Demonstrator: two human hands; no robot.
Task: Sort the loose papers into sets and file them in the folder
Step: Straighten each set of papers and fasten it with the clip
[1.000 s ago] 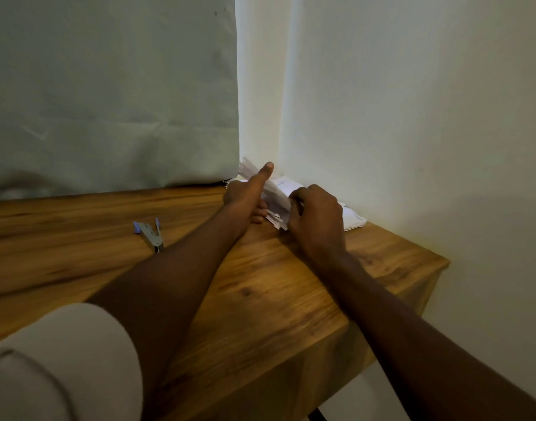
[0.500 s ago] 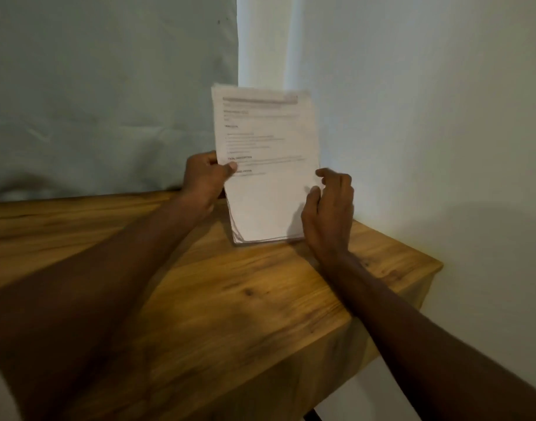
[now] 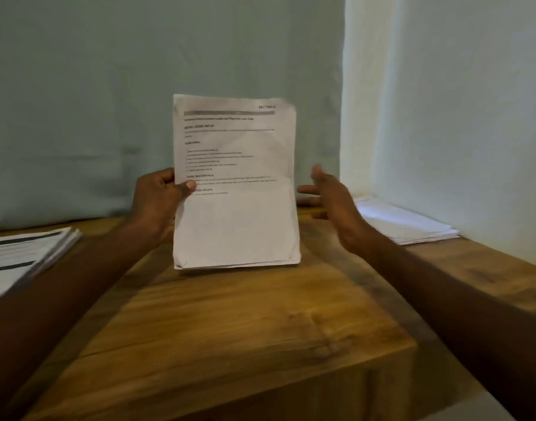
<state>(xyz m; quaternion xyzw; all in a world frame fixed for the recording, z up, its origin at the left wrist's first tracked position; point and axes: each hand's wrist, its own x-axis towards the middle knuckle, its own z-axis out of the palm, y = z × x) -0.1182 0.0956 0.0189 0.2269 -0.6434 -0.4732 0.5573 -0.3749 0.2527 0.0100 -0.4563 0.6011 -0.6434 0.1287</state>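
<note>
A plain room corner used as a desk: wooden table (image 3: pixel 230 323), stacked papers (image 3: pixel 403 223), bare walls (image 3: pixel 458 101)

Left hand (image 3: pixel 157 202): gripping left edge of paper sheaf (image 3: pixel 235 183), thumb across front, fingers behind.
Right hand (image 3: pixel 330 196): just right of sheaf, fingers straight, apart from it.

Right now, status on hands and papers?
Left hand grips paper stack upright, bottom edge at table. Right hand open beside it, off the stack. Other piles far left and by wall. No folder seen.
</note>
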